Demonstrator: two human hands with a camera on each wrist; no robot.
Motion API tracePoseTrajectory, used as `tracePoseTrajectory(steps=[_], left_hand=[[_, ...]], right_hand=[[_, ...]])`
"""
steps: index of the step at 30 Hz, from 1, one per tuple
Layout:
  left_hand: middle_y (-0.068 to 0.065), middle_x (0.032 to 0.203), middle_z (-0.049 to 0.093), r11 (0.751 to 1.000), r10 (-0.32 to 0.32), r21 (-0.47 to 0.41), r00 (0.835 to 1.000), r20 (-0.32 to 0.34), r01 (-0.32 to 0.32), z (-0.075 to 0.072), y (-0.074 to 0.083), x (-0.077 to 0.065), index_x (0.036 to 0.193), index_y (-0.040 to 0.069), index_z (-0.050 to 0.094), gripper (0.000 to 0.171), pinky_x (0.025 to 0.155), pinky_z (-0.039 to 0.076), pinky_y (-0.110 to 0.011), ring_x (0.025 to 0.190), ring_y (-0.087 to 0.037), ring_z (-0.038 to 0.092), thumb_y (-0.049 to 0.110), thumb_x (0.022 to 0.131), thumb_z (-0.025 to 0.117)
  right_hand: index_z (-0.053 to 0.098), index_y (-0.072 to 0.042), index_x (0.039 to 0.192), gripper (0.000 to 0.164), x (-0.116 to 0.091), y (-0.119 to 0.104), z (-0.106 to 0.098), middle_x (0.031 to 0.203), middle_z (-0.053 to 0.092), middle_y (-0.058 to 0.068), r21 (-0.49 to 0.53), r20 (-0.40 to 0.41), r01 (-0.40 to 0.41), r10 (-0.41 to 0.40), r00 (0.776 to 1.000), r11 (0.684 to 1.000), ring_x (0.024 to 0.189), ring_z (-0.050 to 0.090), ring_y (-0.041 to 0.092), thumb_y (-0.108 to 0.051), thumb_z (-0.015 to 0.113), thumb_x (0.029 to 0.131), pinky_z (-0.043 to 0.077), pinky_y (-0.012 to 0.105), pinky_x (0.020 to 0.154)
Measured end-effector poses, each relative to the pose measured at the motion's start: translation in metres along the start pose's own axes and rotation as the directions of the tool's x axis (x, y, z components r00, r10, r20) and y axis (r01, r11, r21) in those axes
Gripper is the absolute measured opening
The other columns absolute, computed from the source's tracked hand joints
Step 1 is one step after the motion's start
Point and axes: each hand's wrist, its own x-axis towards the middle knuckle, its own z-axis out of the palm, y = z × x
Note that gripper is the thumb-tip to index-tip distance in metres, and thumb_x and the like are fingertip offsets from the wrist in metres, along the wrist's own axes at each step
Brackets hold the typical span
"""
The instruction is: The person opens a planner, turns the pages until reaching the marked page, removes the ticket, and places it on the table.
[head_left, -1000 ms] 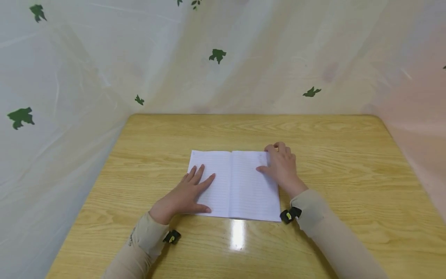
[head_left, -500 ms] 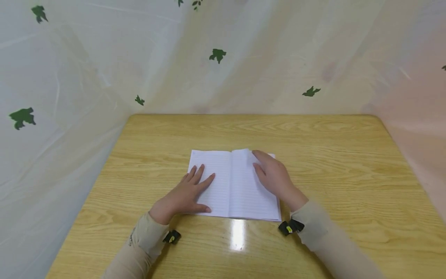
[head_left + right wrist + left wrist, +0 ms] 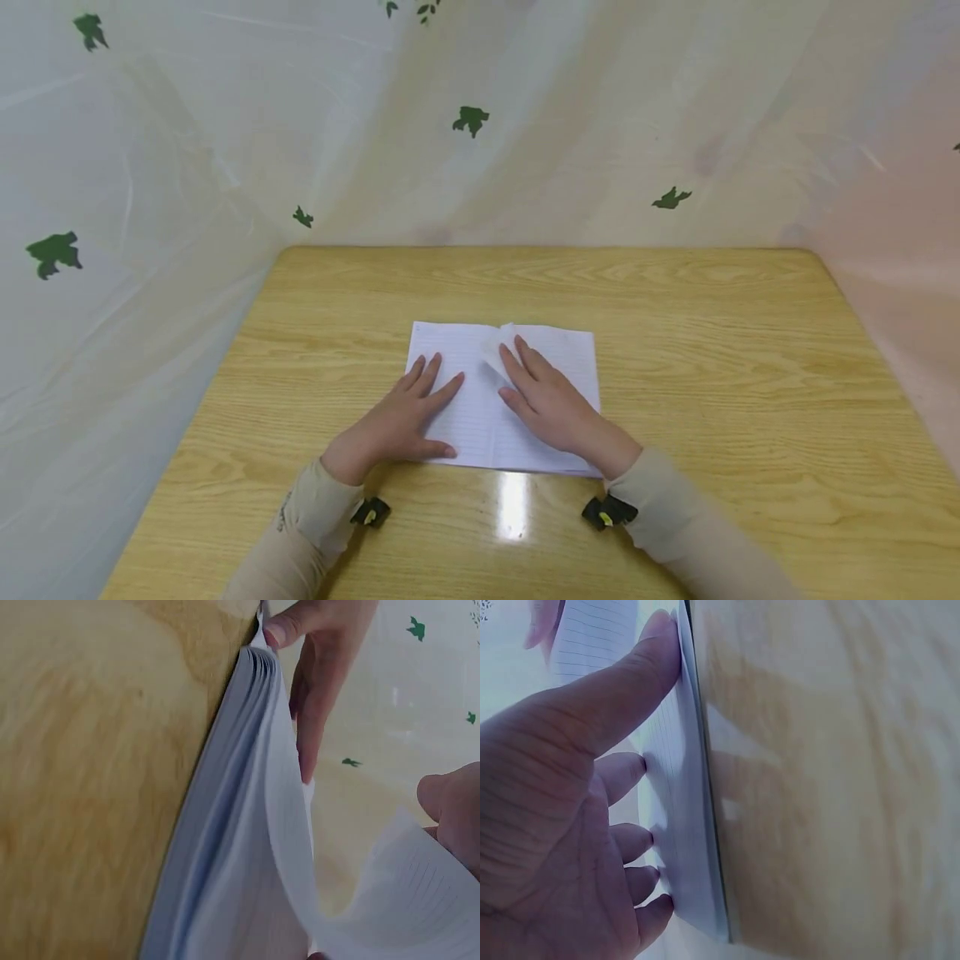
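Observation:
A lined notebook [image 3: 457, 350] lies spread on the wooden table. My left hand [image 3: 393, 417] rests flat on its left page with fingers spread. The left wrist view shows the thumb [image 3: 656, 656] along the notebook's near edge. Over the right half is my right hand [image 3: 551, 404], its fingers fairly straight and angled toward the spine. A lifted page [image 3: 492, 354] curves up beside those fingers, leaning left past the spine. In the right wrist view, the raised page [image 3: 420, 892] bends in front of the thumb [image 3: 454, 810], partly hiding the hand.
The wooden table [image 3: 720, 358] extends around the notebook on all sides. A pale curtain [image 3: 570, 125] with green leaf and bird shapes hangs behind the table and along its sides. A dark wrist camera [image 3: 609, 511] sits by the right cuff.
My right hand has moved left from the right page's upper outer corner toward the spine, carrying a page up and over with it. The left hand has stayed in place.

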Motion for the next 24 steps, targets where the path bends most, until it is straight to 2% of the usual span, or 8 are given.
tracePoseTrajectory(steps=[5,12,16,19,24], left_hand=[[-0.027,0.159,0.004,1.0,-0.006,-0.029,1.0,0.0,0.006,0.001,-0.001,-0.001,0.155,0.014,0.027,0.1,0.111,0.021,-0.062,0.144,-0.048,0.003,0.058,0.079,0.073],[-0.027,0.159,0.005,0.998,0.021,-0.05,0.999,-0.047,-0.023,0.003,-0.001,-0.003,0.155,0.007,0.021,0.107,0.114,0.018,-0.058,0.145,-0.047,0.005,0.057,0.078,0.074],[-0.027,0.158,0.003,0.999,0.028,-0.042,0.996,-0.083,-0.031,0.004,-0.002,-0.003,0.156,0.004,0.015,0.114,0.115,0.017,-0.056,0.145,-0.046,0.005,0.057,0.075,0.076],[-0.026,0.159,0.0,0.999,0.016,-0.04,0.996,-0.093,-0.02,0.004,-0.002,-0.002,0.156,0.007,0.012,0.117,0.115,0.018,-0.055,0.145,-0.045,0.005,0.058,0.074,0.077],[-0.023,0.16,-0.002,0.999,0.018,-0.043,0.996,-0.092,-0.022,0.004,-0.001,-0.002,0.157,0.013,0.019,0.11,0.113,0.019,-0.057,0.145,-0.046,0.004,0.057,0.074,0.077]], right_hand=[[0.026,-0.01,0.155,0.056,0.004,-0.01,0.011,0.161,0.006,0.022,-0.088,0.026,-0.082,0.085,0.996,0.993,0.141,0.017,0.05,-0.035,0.037,0.106,0.028,0.063,0.108],[0.039,-0.008,0.15,0.051,0.011,-0.023,0.024,0.157,0.017,0.027,-0.241,-0.037,-0.152,0.148,0.988,0.959,0.135,0.028,0.055,-0.027,0.045,0.103,0.037,0.063,0.1],[0.042,-0.007,0.148,0.051,0.014,-0.028,0.029,0.157,0.019,0.028,-0.267,-0.057,-0.169,0.16,0.986,0.949,0.135,0.03,0.054,-0.026,0.048,0.101,0.036,0.063,0.101],[0.042,-0.006,0.147,0.051,0.017,-0.032,0.031,0.156,0.019,0.028,-0.269,-0.054,-0.171,0.162,0.985,0.948,0.135,0.028,0.054,-0.026,0.049,0.101,0.034,0.064,0.102],[0.044,-0.004,0.146,0.052,0.018,-0.037,0.033,0.156,0.02,0.029,-0.282,-0.043,-0.156,0.15,0.988,0.947,0.135,0.027,0.056,-0.029,0.05,0.101,0.033,0.065,0.103]])
